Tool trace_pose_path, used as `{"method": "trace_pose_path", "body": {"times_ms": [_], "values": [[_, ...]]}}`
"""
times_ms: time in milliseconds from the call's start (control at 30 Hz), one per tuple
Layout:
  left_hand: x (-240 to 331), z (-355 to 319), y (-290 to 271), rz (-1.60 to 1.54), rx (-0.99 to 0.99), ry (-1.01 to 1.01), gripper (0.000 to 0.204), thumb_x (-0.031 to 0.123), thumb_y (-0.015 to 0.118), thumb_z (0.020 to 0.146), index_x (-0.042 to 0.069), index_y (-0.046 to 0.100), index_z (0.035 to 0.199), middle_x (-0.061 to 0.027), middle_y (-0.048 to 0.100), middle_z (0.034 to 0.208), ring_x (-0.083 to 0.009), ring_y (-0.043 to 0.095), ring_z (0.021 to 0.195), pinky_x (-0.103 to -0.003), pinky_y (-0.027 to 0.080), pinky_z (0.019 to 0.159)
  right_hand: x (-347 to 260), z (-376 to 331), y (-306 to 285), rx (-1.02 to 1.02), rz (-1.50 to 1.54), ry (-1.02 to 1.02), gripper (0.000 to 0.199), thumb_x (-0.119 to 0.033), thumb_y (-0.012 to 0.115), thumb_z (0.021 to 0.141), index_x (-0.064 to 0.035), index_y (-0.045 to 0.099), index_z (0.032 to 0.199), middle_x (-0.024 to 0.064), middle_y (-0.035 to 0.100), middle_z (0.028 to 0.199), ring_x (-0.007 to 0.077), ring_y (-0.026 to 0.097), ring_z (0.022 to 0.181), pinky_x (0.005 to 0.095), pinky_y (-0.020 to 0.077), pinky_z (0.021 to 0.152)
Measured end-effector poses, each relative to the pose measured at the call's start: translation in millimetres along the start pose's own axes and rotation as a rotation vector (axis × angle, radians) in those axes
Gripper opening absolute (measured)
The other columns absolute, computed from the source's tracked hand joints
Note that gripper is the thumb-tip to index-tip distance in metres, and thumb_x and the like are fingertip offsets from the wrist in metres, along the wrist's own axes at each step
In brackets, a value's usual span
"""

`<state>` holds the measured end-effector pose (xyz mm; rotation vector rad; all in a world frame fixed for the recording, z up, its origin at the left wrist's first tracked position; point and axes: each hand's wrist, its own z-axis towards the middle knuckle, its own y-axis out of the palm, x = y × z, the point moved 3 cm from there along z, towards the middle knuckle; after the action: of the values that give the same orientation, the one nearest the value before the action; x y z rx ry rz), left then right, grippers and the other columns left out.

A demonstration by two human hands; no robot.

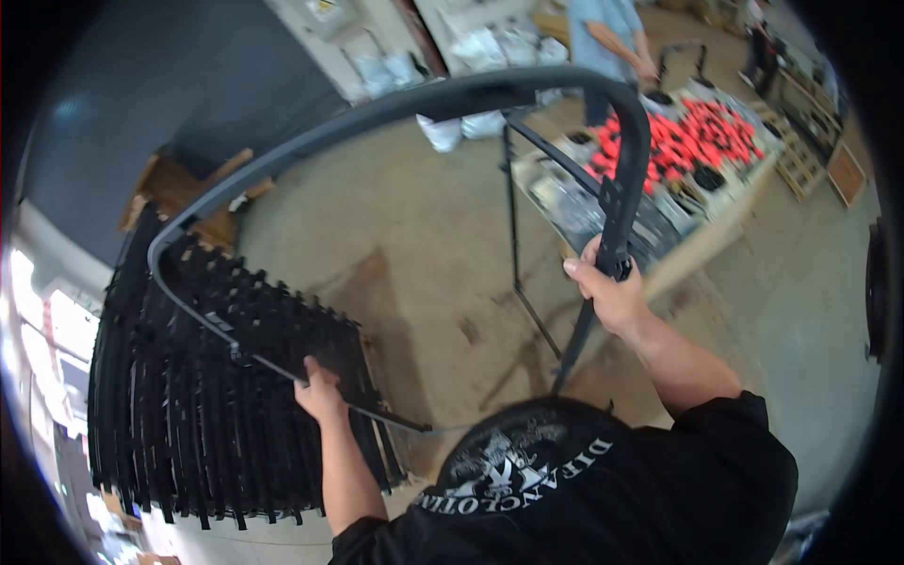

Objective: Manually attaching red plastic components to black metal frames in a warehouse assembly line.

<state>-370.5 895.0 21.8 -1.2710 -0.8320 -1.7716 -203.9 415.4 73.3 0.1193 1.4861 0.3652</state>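
Note:
A large black tubular frame (pixel 379 106) arches in front of me, its thick upper bar curving from the left side to the right. My left hand (pixel 322 392) is closed round the thin left tube of the frame. On the right, my right hand (pixel 614 290) grips the upright bar just below a dark bracket (pixel 612 196). A thinner black leg and side bars (pixel 514 217) hang on the frame's right side. Under the frame's left part and close to my left hand lies a tall stack of black bars (pixel 212 405).
At the right stands a table (pixel 720 218) with a heap of bright red-orange pieces (pixel 702 132) and clear plastic bags. Behind it is a person in a blue shirt (pixel 598 47); another person (pixel 759 42) is farther off. White sacks (pixel 480 47), cardboard (pixel 179 193) and a wooden pallet (pixel 799 158) also stand around.

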Motion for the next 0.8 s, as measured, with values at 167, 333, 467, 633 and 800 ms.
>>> {"method": "trace_pose_path", "body": {"times_ms": [167,333,467,633,800], "values": [[-94,-76,96,0.009,-0.171,-0.229,0.034,0.020,0.067,0.100,0.013,0.047,0.073,0.0031,0.043,0.056,-0.0092,0.040,0.049,-0.029,0.038,0.053,88,-21,-148,0.237,0.023,-0.050,0.032,-0.015,0.072,0.094,-0.0122,0.047,0.075,-0.0053,0.045,0.063,0.0052,0.042,0.056,0.0258,0.0326,0.052],[-150,-133,146,-0.045,-0.391,-0.419,0.035,0.016,0.062,0.103,0.012,0.044,0.073,0.0012,0.041,0.059,-0.0124,0.043,0.055,-0.031,0.040,0.059,94,-58,-228,0.365,-0.244,-0.056,0.027,-0.014,0.065,0.099,-0.0101,0.048,0.079,-0.0046,0.045,0.064,0.0058,0.044,0.057,0.0262,0.0356,0.054],[-190,-167,184,-0.055,-0.626,-0.457,0.033,0.017,0.057,0.105,0.008,0.045,0.076,-0.0033,0.047,0.067,-0.0177,0.051,0.066,-0.034,0.045,0.069,76,-73,-259,0.498,-0.319,-0.092,0.019,-0.012,0.059,0.102,-0.0075,0.051,0.085,-0.0030,0.047,0.068,0.0062,0.045,0.061,0.0262,0.0392,0.057],[-263,-188,207,0.181,-0.984,-0.373,0.022,0.022,0.056,0.104,0.002,0.064,0.098,-0.0070,0.065,0.100,-0.0197,0.060,0.093,-0.036,0.049,0.084,47,-93,-279,0.579,-0.760,-0.212,0.004,-0.005,0.058,0.096,-0.0021,0.061,0.098,0.0039,0.061,0.084,0.0145,0.058,0.074,0.0321,0.0484,0.066],[-269,-220,254,0.411,-1.213,-0.158,0.025,0.018,0.057,0.101,-0.001,0.062,0.116,-0.0135,0.067,0.117,-0.0260,0.061,0.110,-0.039,0.047,0.096,16,-79,-307,0.455,-0.904,-0.377,0.025,-0.007,0.067,0.093,-0.0028,0.059,0.116,0.0065,0.063,0.101,0.0209,0.062,0.091,0.0392,0.0510,0.084]]}}
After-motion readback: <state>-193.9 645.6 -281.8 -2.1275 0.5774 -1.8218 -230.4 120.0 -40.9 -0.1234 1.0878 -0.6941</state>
